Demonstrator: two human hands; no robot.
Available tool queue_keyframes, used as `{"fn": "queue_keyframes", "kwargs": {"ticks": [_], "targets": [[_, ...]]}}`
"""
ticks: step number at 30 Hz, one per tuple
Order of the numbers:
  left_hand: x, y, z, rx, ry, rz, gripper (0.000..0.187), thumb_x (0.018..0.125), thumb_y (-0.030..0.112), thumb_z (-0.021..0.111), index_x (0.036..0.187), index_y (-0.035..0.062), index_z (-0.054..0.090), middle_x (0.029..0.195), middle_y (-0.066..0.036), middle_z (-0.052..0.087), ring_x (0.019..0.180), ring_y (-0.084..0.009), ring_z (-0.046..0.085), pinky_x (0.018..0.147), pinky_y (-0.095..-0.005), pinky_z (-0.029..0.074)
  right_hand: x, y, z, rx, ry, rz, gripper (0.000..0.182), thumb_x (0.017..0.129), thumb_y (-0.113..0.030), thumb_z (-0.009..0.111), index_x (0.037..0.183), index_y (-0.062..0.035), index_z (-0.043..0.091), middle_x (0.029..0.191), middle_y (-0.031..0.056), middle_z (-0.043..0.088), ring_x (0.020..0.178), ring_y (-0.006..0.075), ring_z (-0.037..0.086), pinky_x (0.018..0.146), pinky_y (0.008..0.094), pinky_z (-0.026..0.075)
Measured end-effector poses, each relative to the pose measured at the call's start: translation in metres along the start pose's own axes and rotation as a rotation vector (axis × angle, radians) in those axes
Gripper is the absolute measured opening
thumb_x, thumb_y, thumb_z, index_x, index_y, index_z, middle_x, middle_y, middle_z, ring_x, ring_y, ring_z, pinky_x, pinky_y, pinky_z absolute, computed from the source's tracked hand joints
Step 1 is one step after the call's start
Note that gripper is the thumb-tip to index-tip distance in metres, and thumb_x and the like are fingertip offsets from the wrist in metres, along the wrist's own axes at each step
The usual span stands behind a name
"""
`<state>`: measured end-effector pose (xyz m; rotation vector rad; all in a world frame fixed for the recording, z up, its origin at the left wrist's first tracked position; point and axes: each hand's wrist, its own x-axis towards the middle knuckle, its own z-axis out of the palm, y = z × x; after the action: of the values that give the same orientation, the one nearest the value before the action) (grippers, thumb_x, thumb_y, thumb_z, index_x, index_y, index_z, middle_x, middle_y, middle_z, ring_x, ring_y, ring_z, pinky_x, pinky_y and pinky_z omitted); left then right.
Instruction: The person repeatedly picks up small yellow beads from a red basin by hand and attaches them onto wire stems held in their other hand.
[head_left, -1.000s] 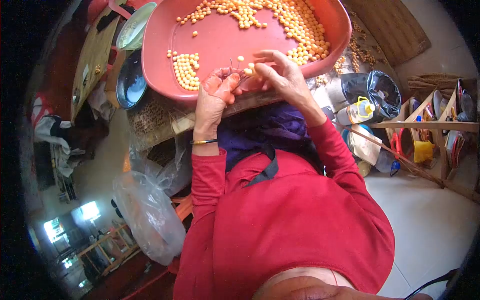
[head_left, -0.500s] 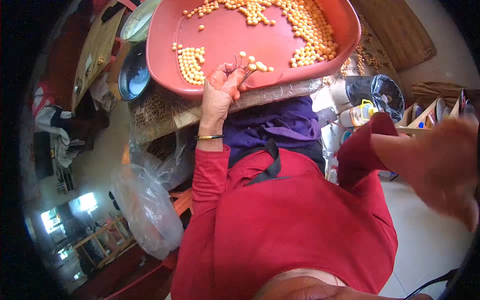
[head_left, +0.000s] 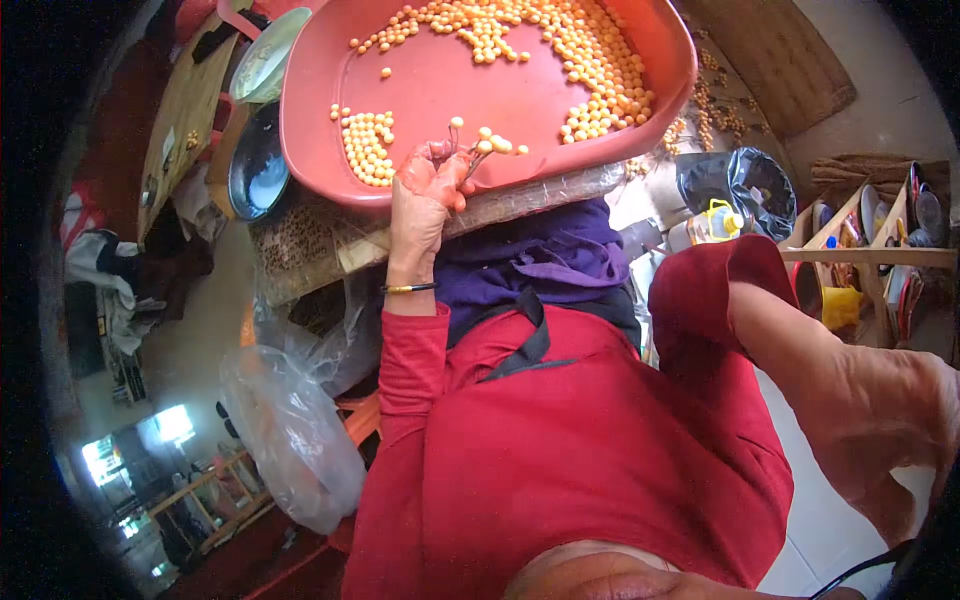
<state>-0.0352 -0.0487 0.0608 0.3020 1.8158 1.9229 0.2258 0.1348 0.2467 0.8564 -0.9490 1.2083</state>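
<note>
The left hand [head_left: 425, 195] has its fingers clamped on a bundle of thin metal skewers [head_left: 470, 150] threaded with small yellow-orange balls, held over the near rim of the wide red plastic basin [head_left: 440, 85]. The balls look light, soft and easily squashed; the stiff, pointed skewers are best gripped low on the bare stems. The right hand [head_left: 880, 420] is raised close to the camera, well apart, fingers loosely spread and empty. Loose balls [head_left: 590, 50] fill the basin; a crumpled clear plastic bag [head_left: 295, 420] hangs beside the left elbow.
</note>
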Motion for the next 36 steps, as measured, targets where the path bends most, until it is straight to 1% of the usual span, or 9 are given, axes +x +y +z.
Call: {"fn": "queue_keyframes", "kwargs": {"ticks": [2,8,12,18,21,24,27,31,36], "targets": [[-0.001,-0.003,-0.001,0.029,0.025,0.015,0.019,0.088,0.016,0.062,0.102,0.0039,0.058,0.066,-0.003,0.060,0.044,-0.0029,0.045,0.037,-0.0124,0.024,0.002,-0.003,0.000,-0.012,-0.007,-0.008,0.045,0.091,-0.025,0.053,0.127,0.0015,0.046,0.133,0.0162,0.046,0.120,0.0255,0.046,0.089,0.0367,0.044],[-0.002,0.000,0.001,0.039,0.019,0.017,0.019,0.088,0.017,0.062,0.102,0.0041,0.059,0.066,-0.002,0.061,0.044,-0.0027,0.045,0.037,-0.0128,0.025,0.005,-0.010,0.000,-0.025,-0.009,-0.045,0.043,0.092,-0.023,0.051,0.126,0.0020,0.047,0.132,0.0155,0.048,0.117,0.0247,0.049,0.094,0.0374,0.044],[-0.003,0.004,0.001,-0.022,-0.001,-0.030,0.017,0.088,0.007,0.062,0.102,0.0011,0.055,0.084,-0.006,0.062,0.056,-0.0052,0.053,0.041,-0.0131,0.036,0.005,-0.013,0.001,-0.007,-0.014,-0.051,0.041,0.093,-0.022,0.051,0.126,0.0024,0.048,0.131,0.0150,0.050,0.114,0.0242,0.051,0.096,0.0379,0.044],[-0.002,0.003,0.001,0.007,-0.013,-0.033,0.016,0.087,0.007,0.062,0.101,0.0011,0.055,0.084,-0.006,0.061,0.057,-0.0054,0.053,0.041,-0.0133,0.036,0.005,-0.020,0.004,0.039,-0.028,-0.052,0.039,0.094,-0.020,0.049,0.125,0.0029,0.049,0.129,0.0143,0.053,0.111,0.0234,0.055,0.100,0.0386,0.043],[-0.004,-0.002,0.003,0.030,0.015,0.003,0.018,0.088,0.015,0.062,0.101,0.0037,0.058,0.070,-0.002,0.060,0.047,-0.0031,0.047,0.039,-0.0128,0.027,0.003,-0.022,0.008,0.125,-0.048,-0.012,0.038,0.094,-0.019,0.048,0.125,0.0031,0.049,0.128,0.0139,0.054,0.109,0.0230,0.056,0.102,0.0389,0.043],[-0.002,-0.006,0.002,0.032,0.020,0.024,0.019,0.088,0.018,0.062,0.101,0.0046,0.059,0.066,-0.001,0.060,0.044,-0.0024,0.045,0.038,-0.0126,0.024,-0.003,-0.017,0.013,0.454,-0.127,0.204,0.037,0.094,-0.018,0.048,0.124,0.0034,0.050,0.127,0.0136,0.055,0.108,0.0226,0.058,0.104,0.0393,0.043],[0.000,-0.009,0.000,0.013,0.023,0.035,0.019,0.088,0.017,0.062,0.102,0.0047,0.060,0.065,-0.001,0.060,0.044,-0.0024,0.044,0.038,-0.0126,0.024,-0.020,0.017,0.037,-0.041,0.014,-0.372,0.034,0.095,-0.010,0.043,0.125,0.0047,0.049,0.131,0.0157,0.053,0.110,0.0231,0.057,0.105,0.0392,0.043],[0.001,-0.010,0.001,0.005,0.019,0.032,0.019,0.088,0.017,0.062,0.102,0.0047,0.060,0.066,-0.001,0.060,0.044,-0.0025,0.044,0.038,-0.0127,0.024,-0.020,-0.012,0.034,-0.042,0.031,-0.251,0.035,0.095,-0.008,0.042,0.127,0.0043,0.048,0.133,0.0159,0.051,0.114,0.0229,0.055,0.108,0.0392,0.039],[0.002,-0.013,0.000,-0.011,0.005,0.042,0.019,0.088,0.017,0.062,0.103,0.0046,0.060,0.066,-0.001,0.060,0.044,-0.0025,0.044,0.038,-0.0126,0.025,-0.020,-0.011,0.028,-0.151,0.034,-0.337,0.035,0.094,-0.008,0.044,0.126,0.0041,0.049,0.132,0.0160,0.052,0.114,0.0227,0.055,0.109,0.0391,0.039]]}}
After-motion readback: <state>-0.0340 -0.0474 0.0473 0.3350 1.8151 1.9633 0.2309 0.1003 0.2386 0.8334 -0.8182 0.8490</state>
